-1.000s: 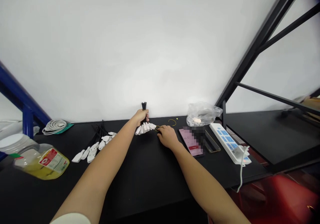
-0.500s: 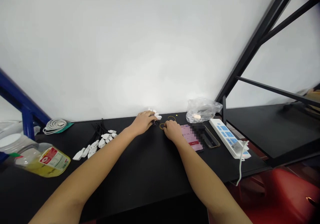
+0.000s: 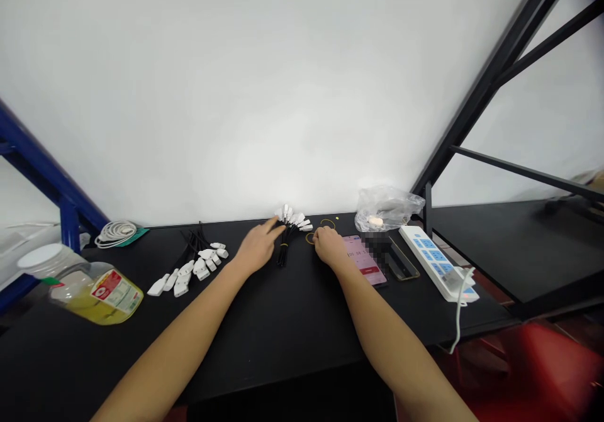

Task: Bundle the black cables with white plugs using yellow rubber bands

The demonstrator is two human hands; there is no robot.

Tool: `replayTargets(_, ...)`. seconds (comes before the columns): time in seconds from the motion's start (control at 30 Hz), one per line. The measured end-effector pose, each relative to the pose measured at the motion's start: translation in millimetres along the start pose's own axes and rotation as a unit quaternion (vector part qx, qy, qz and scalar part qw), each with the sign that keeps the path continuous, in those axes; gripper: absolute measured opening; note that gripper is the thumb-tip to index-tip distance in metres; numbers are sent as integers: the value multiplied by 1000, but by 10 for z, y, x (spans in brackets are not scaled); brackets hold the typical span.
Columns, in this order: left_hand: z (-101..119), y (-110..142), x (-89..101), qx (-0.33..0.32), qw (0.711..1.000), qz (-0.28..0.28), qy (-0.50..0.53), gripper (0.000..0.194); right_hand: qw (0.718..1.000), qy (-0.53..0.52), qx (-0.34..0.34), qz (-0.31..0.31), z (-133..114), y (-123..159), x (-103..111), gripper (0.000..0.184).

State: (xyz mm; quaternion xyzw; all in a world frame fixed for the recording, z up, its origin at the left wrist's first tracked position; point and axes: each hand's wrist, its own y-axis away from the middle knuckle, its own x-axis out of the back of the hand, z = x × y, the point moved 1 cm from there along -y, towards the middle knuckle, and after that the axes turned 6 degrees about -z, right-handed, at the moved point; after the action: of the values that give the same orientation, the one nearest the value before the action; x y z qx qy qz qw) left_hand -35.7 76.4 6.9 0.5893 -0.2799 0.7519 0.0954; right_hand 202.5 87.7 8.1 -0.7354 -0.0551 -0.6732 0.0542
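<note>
- Black cables [image 3: 282, 256] with white plugs [image 3: 287, 213] lay bundled on the desk [image 3: 283, 327].
- Left hand [image 3: 257, 246] was loose, fingers spread beside them.
- Right hand [image 3: 328, 246] curled beside a yellow band [image 3: 306, 238]; its grip couldn't be told.

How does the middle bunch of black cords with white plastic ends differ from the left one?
The middle bunch of black cords with white plastic ends has a thin yellowish band around it; no band shows on the left bunch. The middle bunch's white ends fan toward the pale wall; the left bunch's mostly face away from it. Both rest on the black table.
</note>
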Motion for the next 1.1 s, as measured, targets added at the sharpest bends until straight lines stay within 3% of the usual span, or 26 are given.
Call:
replayTargets(0.1, -227, 201, 324, 144, 985, 88, -24, 37, 1000, -8, 10, -4, 2, -1, 3, 22)
replayTargets(0.2, -582, 475, 583, 300, 946, 112, -52, 47, 1000, -11, 19, -18, -26, 1, -12, 21)
replayTargets(0.3, -942, 708, 671, 450, 892, 4, -51, 58, 999, -18, 21, -17, -50, 4, -23, 22)
replayTargets(0.37, -1114, 801, 657, 503, 862, -66, -13, 57, 999, -25, 17, -14, -47, 3, -20, 23)
replayTargets(0.5, -1259, 850, 578, 516, 847, -120, 37, 38, 999, -48, 8, -6, -5, -10, 4, 24)
replayTargets(0.73, -1304, 865, 513, 508, 850, -110, 78, 30, 998, -62, 19, -12, 39, -34, -36, 17)
replayTargets(0.97, -1380, 859, 449, 487, 863, -94, 99, 40, 997, -74, 19, -1, 21, -55, -52, 20)
replayTargets(1.1, -1342, 839, 435, 472, 873, -69, 98, 32, 981, -185, 9, 55, 32, -56, 16, 17)
